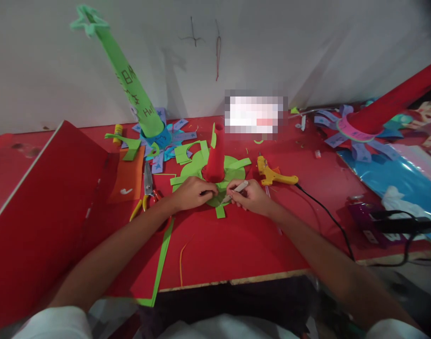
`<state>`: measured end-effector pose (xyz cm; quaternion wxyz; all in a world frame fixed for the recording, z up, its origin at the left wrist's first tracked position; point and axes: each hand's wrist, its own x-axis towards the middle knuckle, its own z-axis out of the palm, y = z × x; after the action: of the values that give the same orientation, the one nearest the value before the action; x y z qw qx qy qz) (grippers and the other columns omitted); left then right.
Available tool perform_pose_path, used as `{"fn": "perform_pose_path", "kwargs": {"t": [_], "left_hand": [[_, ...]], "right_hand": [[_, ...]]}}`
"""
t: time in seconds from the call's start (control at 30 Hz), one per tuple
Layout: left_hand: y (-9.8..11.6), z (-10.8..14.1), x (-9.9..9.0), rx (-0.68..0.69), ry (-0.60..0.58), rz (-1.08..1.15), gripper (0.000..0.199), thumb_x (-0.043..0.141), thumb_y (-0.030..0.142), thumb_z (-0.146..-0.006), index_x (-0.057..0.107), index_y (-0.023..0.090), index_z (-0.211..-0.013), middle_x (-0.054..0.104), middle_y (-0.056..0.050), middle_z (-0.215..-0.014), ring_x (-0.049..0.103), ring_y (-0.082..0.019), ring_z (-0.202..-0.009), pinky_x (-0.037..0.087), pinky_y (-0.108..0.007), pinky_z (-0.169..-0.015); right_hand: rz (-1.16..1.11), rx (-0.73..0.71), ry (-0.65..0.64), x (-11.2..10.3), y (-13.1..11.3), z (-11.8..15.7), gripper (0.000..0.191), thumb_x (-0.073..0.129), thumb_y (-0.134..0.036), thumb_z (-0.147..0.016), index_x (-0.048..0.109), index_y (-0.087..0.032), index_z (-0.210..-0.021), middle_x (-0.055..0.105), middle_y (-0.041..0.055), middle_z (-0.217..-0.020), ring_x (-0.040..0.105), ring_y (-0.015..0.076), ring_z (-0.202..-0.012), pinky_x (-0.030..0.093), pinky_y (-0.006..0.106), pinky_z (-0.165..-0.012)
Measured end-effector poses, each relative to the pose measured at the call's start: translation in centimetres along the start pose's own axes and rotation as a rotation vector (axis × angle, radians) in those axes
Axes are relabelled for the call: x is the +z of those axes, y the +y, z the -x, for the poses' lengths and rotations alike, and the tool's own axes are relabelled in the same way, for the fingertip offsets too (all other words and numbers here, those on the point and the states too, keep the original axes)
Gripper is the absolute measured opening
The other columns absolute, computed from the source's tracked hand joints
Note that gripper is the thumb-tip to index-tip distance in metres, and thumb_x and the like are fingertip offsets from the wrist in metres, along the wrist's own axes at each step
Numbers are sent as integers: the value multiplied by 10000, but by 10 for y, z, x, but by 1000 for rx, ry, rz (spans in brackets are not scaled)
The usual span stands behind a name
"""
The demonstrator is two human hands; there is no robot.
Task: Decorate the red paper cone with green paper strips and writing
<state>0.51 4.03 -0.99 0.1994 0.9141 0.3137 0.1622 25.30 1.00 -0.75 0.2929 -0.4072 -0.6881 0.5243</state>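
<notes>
A red tube (215, 155) stands upright on a green flower-shaped base (190, 173) with strips sticking out round it. In my right hand (252, 195) is a pale pen or marker (241, 186), its tip down at the front of the base. My left hand (195, 193) has its fingers curled against the base's front left edge; its fingertips are partly hidden. Just left of that hand lie scissors (148, 181) with dark red handles. A yellow glue gun (275, 175) rests beyond my right hand.
A tall green tube (130, 80) with a star top stands back left on a purple-and-blue base. A red tube (395, 101) leans at right. Red board (49, 202), orange sheet (128, 174) and glue stick (118, 133) lie left. A black cord (337, 223) crosses the right side.
</notes>
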Motion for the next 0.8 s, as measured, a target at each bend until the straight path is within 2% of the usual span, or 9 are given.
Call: {"fn": "perform_pose_path", "kwargs": {"t": [0.8], "left_hand": [[2,0,-1,-9,0,8,290,470,165,-862,755,218,-874,762,20,-769,643,-110,-646,415,-217,-659]], "right_hand": [[40,-3,2,0,-5,0,232,581,-404,-910,626,-187,-838,592,-13,-608,505,106,-523,374,224,-478]]}}
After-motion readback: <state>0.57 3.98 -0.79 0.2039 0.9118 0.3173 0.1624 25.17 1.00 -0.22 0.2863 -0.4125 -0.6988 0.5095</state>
